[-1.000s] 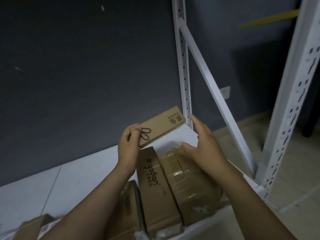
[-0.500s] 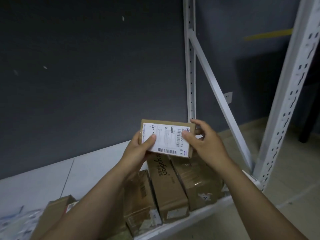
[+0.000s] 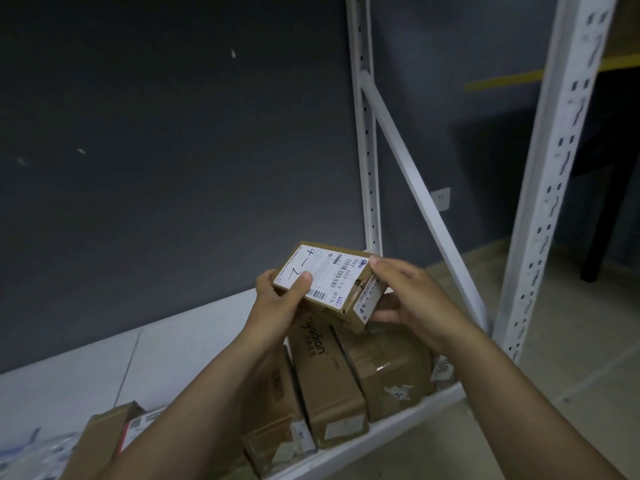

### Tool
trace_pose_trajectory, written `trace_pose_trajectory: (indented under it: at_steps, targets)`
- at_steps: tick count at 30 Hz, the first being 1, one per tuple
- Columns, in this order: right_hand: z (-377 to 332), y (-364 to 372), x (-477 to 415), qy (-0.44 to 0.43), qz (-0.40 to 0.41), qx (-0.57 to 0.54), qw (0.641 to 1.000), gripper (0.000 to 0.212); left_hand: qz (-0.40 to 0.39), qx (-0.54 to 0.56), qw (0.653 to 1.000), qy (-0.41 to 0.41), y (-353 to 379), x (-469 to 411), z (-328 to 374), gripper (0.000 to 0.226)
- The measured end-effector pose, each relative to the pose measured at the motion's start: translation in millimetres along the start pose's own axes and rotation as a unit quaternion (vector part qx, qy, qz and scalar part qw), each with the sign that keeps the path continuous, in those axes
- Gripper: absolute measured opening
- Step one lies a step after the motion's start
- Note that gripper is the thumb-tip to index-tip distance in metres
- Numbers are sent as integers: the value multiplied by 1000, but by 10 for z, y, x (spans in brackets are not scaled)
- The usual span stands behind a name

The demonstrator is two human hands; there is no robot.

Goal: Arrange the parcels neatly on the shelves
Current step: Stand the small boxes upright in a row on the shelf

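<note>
small labelled parcel [image 3: 325, 282] is held in the air just toward 6 o'clock from frame centre, above the shelf [image 3: 194, 348] and touching none of the boxes on it. it is tilted, white shipping label facing up, handwritten "4-2" on the label's 10 o'clock end, barcode along the 5 o'clock edge.

left hand [image 3: 277, 306] grips the parcel from 8 o'clock: thumb pressed on the label, other fingers curled under, mostly hidden. right hand [image 3: 405, 292] grips the 3 o'clock end, fingers [image 3: 381, 263] curled over the top corner, thumb under the end face.

directly below the parcel, at 6 o'clock, a row of brown boxes lies on the shelf near its front edge: printed box [image 3: 325, 382] with "yodian" lettering, taped box [image 3: 388, 372] touching it at 3 o'clock, and another box [image 3: 273, 427] at 8 o'clock, partly hidden by the left forearm. a further box [image 3: 104, 434] sits well apart at 9 o'clock, near the frame's bottom left.

white rear post [image 3: 367, 150] rises at 12 o'clock from the parcel, diagonal brace [image 3: 415, 188] runs down toward 5 o'clock, front post [image 3: 554, 168] at 2 o'clock. dark grey wall [image 3: 173, 133] behind, wall socket [image 3: 440, 199] past the brace.
</note>
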State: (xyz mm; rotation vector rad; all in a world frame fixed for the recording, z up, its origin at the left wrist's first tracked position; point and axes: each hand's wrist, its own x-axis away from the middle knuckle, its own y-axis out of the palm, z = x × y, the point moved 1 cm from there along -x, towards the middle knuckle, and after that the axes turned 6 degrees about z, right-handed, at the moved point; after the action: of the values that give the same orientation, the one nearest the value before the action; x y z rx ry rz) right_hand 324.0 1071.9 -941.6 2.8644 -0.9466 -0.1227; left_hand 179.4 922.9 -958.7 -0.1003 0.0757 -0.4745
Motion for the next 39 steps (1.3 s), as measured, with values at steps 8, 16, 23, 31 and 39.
trace_pose_trajectory:
  at_steps: [8,16,23,31,39]
  targets:
    - [-136,-897,268,-159,238,207,935,29,-121,-193,969,100,871,210,52,83]
    - [436,-1480,397,-206,328,340,857,48,-241,-459,828,212,1467,271,-321,74]
    - [918,-1576,250,-154,254,352,888,48,-272,-577,728,251,1413,172,-500,92]
    - [1231,-1664,51,-113,200,315,921,29,-221,-557,786,152,1341,167,-602,107]
    - [1268,-1697,17,-110,148,381,906,39,-215,-569,771,186,1308,220,-635,86]
